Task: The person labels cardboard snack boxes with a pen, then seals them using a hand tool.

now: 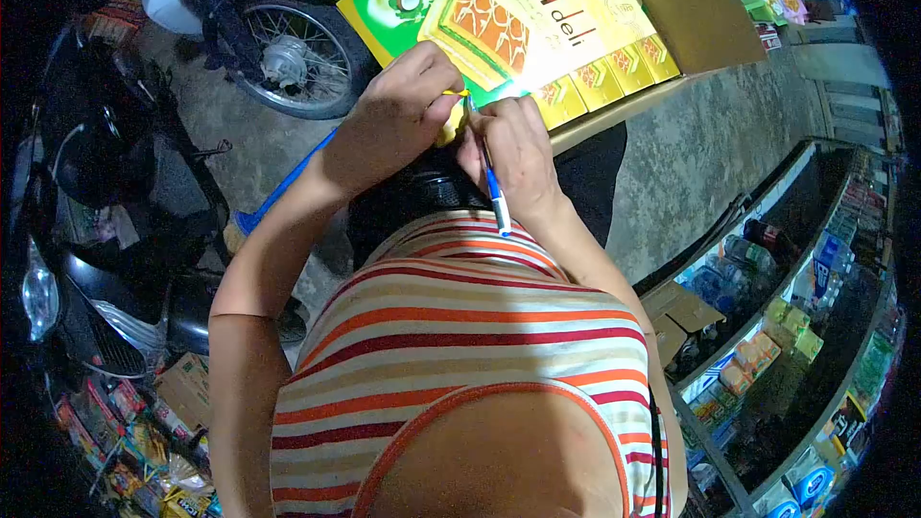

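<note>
My left hand is closed, its fingers pinching a small yellow item whose kind I cannot make out. A bit of yellow shows at the fingertips too. Close beside it, my right hand is closed around a blue pen with a white and blue end pointing back towards my body. The pen's other end meets the yellow item between both hands. Just beyond my hands lies a large yellow and green cake box printed "HURA deli", inside an open cardboard carton.
A motorbike wheel stands at the left, with another dark motorbike nearer. Shelves of bottles and packets line the right. Snack packets fill the lower left. A blue stick lies behind my left forearm.
</note>
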The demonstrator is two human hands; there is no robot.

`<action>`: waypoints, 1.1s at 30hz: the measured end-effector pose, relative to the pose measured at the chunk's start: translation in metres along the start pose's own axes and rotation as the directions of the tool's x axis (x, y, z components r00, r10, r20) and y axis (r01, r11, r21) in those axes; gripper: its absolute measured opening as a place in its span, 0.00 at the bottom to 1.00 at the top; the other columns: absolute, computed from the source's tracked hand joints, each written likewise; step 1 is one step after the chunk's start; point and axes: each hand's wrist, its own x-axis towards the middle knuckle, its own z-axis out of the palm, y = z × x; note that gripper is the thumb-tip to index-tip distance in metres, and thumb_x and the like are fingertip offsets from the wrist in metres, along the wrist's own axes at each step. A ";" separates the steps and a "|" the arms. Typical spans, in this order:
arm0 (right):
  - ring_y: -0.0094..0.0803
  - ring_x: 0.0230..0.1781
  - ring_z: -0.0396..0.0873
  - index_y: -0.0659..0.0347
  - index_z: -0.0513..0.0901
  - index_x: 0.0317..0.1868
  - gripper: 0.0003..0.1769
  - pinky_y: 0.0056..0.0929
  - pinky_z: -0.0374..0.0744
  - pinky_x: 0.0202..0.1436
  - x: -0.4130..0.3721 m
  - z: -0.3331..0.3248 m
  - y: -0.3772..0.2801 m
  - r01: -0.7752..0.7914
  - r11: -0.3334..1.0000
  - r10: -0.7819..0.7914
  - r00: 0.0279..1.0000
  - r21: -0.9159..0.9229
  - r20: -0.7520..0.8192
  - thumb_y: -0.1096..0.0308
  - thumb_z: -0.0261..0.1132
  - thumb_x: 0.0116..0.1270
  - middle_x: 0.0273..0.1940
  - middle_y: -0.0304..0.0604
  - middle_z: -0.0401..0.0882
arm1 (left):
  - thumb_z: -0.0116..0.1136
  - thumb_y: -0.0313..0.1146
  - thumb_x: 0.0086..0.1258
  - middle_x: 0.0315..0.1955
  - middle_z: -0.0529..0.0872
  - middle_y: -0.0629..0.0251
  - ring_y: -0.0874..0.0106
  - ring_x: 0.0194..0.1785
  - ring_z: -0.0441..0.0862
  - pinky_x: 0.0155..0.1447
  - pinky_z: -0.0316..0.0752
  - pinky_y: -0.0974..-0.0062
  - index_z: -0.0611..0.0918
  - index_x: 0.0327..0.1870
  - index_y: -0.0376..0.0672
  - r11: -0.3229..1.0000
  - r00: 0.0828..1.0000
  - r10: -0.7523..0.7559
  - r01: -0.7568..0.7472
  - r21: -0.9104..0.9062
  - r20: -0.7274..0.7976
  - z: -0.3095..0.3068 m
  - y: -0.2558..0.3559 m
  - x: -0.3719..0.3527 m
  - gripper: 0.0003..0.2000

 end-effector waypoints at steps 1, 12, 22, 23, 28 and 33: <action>0.45 0.32 0.70 0.62 0.72 0.32 0.14 0.40 0.70 0.36 -0.003 0.003 0.002 0.025 1.000 -0.025 1.000 -0.011 0.001 0.78 0.68 0.46 0.32 0.48 0.70 | 0.56 0.24 0.63 0.34 0.77 0.55 0.56 0.42 0.79 0.48 0.75 0.64 0.77 0.36 0.36 1.000 1.000 0.001 -0.001 -0.017 -0.001 0.001 -0.001 -0.001 0.04; 0.50 0.36 0.72 0.65 0.74 0.41 0.20 0.44 0.72 0.40 -0.007 0.003 -0.001 -0.019 0.997 0.028 0.992 -0.073 0.126 0.77 0.71 0.47 0.37 0.51 0.73 | 0.56 0.23 0.60 0.35 0.76 0.56 0.57 0.42 0.79 0.47 0.76 0.65 0.77 0.35 0.36 1.000 1.000 -0.004 0.004 -0.017 0.000 0.002 -0.001 0.000 0.04; 0.47 0.35 0.70 0.62 0.72 0.36 0.17 0.41 0.69 0.39 -0.006 0.008 0.001 -0.021 0.996 0.028 0.996 -0.084 0.089 0.75 0.70 0.48 0.35 0.48 0.71 | 0.56 0.23 0.61 0.35 0.76 0.56 0.57 0.42 0.79 0.47 0.75 0.65 0.78 0.35 0.36 0.995 0.999 -0.053 0.054 -0.084 0.010 0.002 -0.002 -0.001 0.04; 0.43 0.33 0.68 0.59 0.71 0.33 0.15 0.40 0.66 0.38 -0.006 0.009 0.001 -0.013 0.995 0.019 0.998 -0.094 0.066 0.72 0.70 0.48 0.33 0.45 0.69 | 0.56 0.23 0.61 0.35 0.76 0.56 0.57 0.42 0.79 0.47 0.75 0.65 0.78 0.35 0.36 0.995 0.999 -0.053 0.054 -0.085 0.011 0.002 -0.002 -0.001 0.04; 0.46 0.33 0.70 0.61 0.72 0.34 0.15 0.41 0.69 0.38 -0.003 0.005 -0.002 -0.037 0.997 0.043 0.995 -0.073 0.086 0.76 0.70 0.48 0.33 0.48 0.70 | 0.56 0.23 0.61 0.35 0.76 0.55 0.57 0.41 0.80 0.47 0.76 0.65 0.78 0.35 0.36 0.996 0.998 -0.060 0.062 -0.065 0.023 0.002 -0.001 0.000 0.04; 0.43 0.31 0.67 0.59 0.70 0.31 0.15 0.39 0.66 0.37 -0.004 0.008 0.002 -0.028 0.997 0.033 0.997 -0.075 0.065 0.72 0.69 0.47 0.30 0.45 0.67 | 0.56 0.23 0.61 0.35 0.76 0.55 0.57 0.41 0.80 0.47 0.76 0.66 0.78 0.35 0.35 0.996 0.997 -0.067 0.069 -0.058 0.025 0.002 -0.001 0.000 0.04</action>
